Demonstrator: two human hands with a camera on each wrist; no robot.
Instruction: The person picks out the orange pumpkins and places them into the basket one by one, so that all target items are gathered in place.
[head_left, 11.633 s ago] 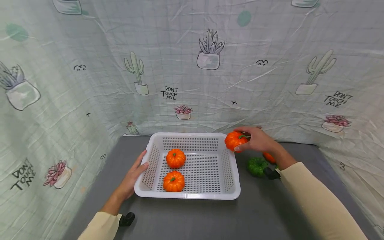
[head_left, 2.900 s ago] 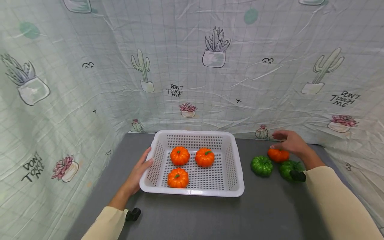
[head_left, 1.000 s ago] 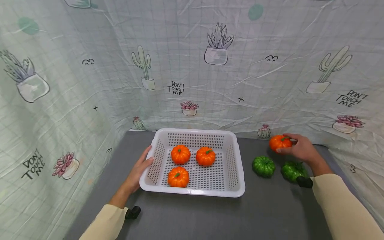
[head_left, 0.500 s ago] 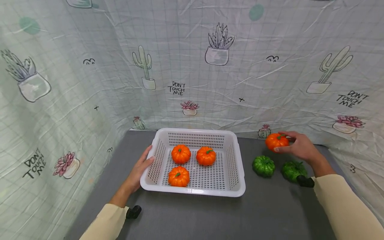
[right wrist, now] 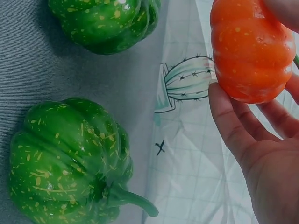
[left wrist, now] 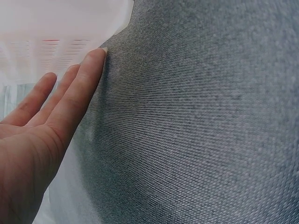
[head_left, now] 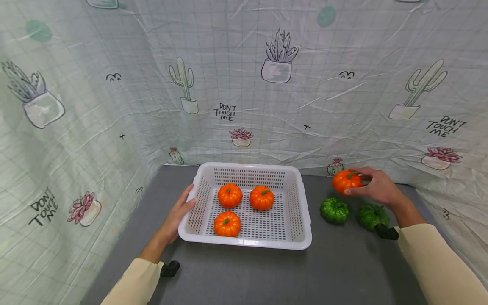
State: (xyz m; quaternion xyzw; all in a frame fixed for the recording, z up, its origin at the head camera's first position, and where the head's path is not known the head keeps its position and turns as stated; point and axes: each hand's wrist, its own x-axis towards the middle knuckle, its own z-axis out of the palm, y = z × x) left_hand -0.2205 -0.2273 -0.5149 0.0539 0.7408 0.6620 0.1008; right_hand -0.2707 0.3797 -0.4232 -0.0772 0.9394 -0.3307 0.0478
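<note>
In the head view my right hand (head_left: 375,186) holds an orange pumpkin (head_left: 346,182) above the table, between thumb and fingers. The right wrist view shows the same pumpkin (right wrist: 252,51) with fingertips beneath it. Two green pumpkins lie nearby: a left one (head_left: 334,211) and a right one (head_left: 372,216), partly behind the wrist strap. My left hand (head_left: 176,218) rests against the left side of a white slotted basket (head_left: 244,242). In the left wrist view its fingers (left wrist: 77,95) lie nearly straight along the basket wall. Three orange pumpkins, including a front one (head_left: 227,224), sit in the basket.
The grey table (head_left: 251,275) runs back to a hanging cloth (head_left: 244,84) printed with potted plants. That cloth also bounds the left and right sides. The basket's right wall stands between the held pumpkin and the basket's inside.
Since about a second ago, the right hand has carried the orange pumpkin slightly left. Earlier, a third orange pumpkin was placed in the basket and this one was picked up. The left hand stays put.
</note>
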